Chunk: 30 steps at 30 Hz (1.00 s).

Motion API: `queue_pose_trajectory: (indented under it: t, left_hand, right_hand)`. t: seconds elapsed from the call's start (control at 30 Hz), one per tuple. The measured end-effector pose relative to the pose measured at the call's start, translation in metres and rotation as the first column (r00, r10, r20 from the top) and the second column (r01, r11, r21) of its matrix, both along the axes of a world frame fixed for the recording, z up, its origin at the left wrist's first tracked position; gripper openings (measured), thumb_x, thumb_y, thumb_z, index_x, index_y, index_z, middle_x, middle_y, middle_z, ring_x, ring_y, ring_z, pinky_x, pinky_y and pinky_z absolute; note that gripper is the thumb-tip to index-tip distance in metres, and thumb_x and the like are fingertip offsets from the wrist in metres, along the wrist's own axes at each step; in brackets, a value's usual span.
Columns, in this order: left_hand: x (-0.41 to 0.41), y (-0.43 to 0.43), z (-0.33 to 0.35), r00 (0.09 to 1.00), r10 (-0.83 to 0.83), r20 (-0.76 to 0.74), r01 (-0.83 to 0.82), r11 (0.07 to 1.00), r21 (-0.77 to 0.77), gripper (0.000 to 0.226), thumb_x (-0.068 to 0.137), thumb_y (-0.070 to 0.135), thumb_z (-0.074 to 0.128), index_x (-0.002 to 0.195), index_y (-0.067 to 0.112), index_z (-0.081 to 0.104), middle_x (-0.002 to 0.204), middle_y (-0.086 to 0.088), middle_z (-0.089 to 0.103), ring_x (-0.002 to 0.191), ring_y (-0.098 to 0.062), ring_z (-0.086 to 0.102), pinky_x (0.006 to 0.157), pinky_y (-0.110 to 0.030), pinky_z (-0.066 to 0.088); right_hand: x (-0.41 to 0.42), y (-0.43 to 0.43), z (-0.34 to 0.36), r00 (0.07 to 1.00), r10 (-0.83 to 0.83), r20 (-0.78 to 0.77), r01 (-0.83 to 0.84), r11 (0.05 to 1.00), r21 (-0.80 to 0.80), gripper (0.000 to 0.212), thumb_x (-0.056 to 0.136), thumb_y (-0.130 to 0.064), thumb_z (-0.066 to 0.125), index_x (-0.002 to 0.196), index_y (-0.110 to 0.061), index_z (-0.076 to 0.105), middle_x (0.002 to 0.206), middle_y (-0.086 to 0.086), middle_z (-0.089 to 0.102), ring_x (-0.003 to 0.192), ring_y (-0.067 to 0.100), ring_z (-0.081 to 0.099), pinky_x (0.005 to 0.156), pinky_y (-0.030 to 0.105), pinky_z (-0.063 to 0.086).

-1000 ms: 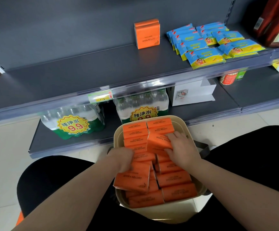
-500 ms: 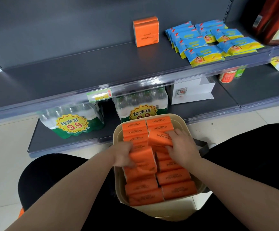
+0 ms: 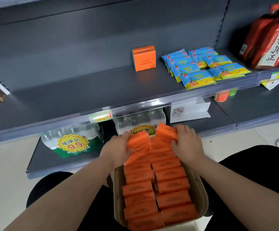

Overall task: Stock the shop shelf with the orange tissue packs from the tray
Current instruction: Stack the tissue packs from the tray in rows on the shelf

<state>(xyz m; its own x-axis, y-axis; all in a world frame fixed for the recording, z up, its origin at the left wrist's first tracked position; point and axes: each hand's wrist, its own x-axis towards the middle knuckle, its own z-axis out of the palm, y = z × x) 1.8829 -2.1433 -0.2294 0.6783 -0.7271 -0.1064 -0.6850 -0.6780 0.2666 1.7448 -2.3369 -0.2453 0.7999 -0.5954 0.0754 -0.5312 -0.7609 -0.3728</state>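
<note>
1. The left hand [image 3: 117, 149] is gripping a first pack [image 3: 138, 141], fingers curling round its left edge and holding it tilted above the tray's far end.
2. The tray [image 3: 202, 194] is sitting between the person's knees, carrying two rows of packs [image 3: 170, 187].
3. The right hand [image 3: 187, 144] is gripping a second pack [image 3: 166, 131], raised and tilted just beside the first.
4. Up on the shelf [image 3: 85, 90], a small orange stack [image 3: 144, 59] is standing near blue packs [image 3: 198, 69] on its right.
5. The pick-up looks to be under way. Next, both packs are probably going up over the shelf's front edge, to stand upright beside the stack.
</note>
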Motion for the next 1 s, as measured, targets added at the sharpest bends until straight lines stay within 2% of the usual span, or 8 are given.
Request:
queue_pose_trajectory:
  t: [0.1, 0.2, 0.3, 0.43, 0.63, 0.8, 1.0]
  left_hand:
    - [0.023, -0.02, 0.038, 0.988, 0.108, 0.106, -0.085, 0.976, -0.198, 0.044, 0.086, 0.033, 0.061, 0.125, 0.02, 0.045, 0.109, -0.005, 0.061, 0.102, -0.026, 0.055, 0.08, -0.036, 0.046]
    - [0.051, -0.045, 0.074, 0.961, 0.247, 0.127, -0.195, 0.926, -0.323, 0.041, 0.084, 0.023, 0.059, 0.121, 0.012, 0.046, 0.11, -0.013, 0.06, 0.104, -0.034, 0.055, 0.081, -0.041, 0.047]
    - [0.085, -0.076, 0.1, 0.945, 0.284, 0.159, -0.227, 0.926, -0.303, 0.04, 0.081, 0.018, 0.057, 0.119, 0.011, 0.046, 0.111, -0.014, 0.06, 0.102, -0.037, 0.056, 0.079, -0.041, 0.047]
    - [0.126, -0.121, 0.111, 0.951, 0.243, 0.19, -0.211, 0.962, -0.176, 0.04, 0.079, 0.012, 0.056, 0.118, 0.011, 0.05, 0.112, -0.017, 0.06, 0.105, -0.036, 0.057, 0.083, -0.038, 0.047]
    - [0.178, -0.179, 0.102, 0.941, 0.142, 0.307, -0.129, 0.99, -0.061, 0.042, 0.082, 0.013, 0.058, 0.122, 0.026, 0.055, 0.118, -0.008, 0.056, 0.117, -0.029, 0.046, 0.087, -0.04, 0.046]
    - [0.221, -0.223, 0.097, 0.943, 0.138, 0.304, -0.124, 0.99, -0.063, 0.052, 0.084, 0.022, 0.066, 0.134, 0.027, 0.05, 0.125, -0.009, 0.053, 0.121, -0.03, 0.043, 0.093, -0.041, 0.045]
    - [0.253, -0.264, 0.089, 0.943, 0.123, 0.308, -0.072, 0.982, -0.172, 0.055, 0.081, 0.02, 0.071, 0.13, 0.019, 0.048, 0.132, -0.011, 0.046, 0.122, -0.031, 0.045, 0.097, -0.043, 0.046]
  right_hand:
    - [0.02, -0.027, 0.041, 0.993, -0.046, 0.111, 0.053, 0.997, -0.057, 0.04, 0.085, -0.021, 0.053, 0.124, -0.016, 0.048, 0.118, 0.008, 0.054, 0.11, 0.032, 0.05, 0.087, 0.044, 0.039]
    - [0.046, -0.055, 0.075, 0.985, -0.042, 0.168, 0.065, 0.989, -0.132, 0.04, 0.084, -0.019, 0.056, 0.123, -0.016, 0.048, 0.118, 0.01, 0.052, 0.113, 0.033, 0.045, 0.088, 0.044, 0.037]
    - [0.074, -0.082, 0.1, 0.983, 0.018, 0.184, 0.019, 0.98, -0.197, 0.042, 0.083, -0.015, 0.057, 0.124, -0.016, 0.051, 0.12, 0.011, 0.048, 0.114, 0.033, 0.042, 0.089, 0.044, 0.037]
    - [0.105, -0.114, 0.111, 0.976, 0.119, 0.181, -0.078, 0.973, -0.219, 0.046, 0.08, -0.004, 0.056, 0.125, -0.014, 0.053, 0.12, 0.012, 0.047, 0.108, 0.035, 0.042, 0.089, 0.045, 0.04]
    - [0.146, -0.148, 0.113, 0.961, 0.258, 0.099, -0.211, 0.916, -0.34, 0.055, 0.079, -0.005, 0.062, 0.13, -0.026, 0.051, 0.123, 0.0, 0.051, 0.115, 0.027, 0.039, 0.091, 0.04, 0.036]
    - [0.181, -0.17, 0.107, 0.944, 0.312, 0.106, -0.264, 0.909, -0.321, 0.055, 0.086, -0.008, 0.058, 0.134, -0.03, 0.047, 0.124, -0.005, 0.052, 0.116, 0.022, 0.037, 0.096, 0.035, 0.034]
    - [0.218, -0.189, 0.092, 0.928, 0.338, 0.154, -0.293, 0.921, -0.258, 0.053, 0.085, -0.004, 0.058, 0.133, -0.026, 0.049, 0.12, -0.001, 0.054, 0.116, 0.022, 0.039, 0.099, 0.036, 0.037]
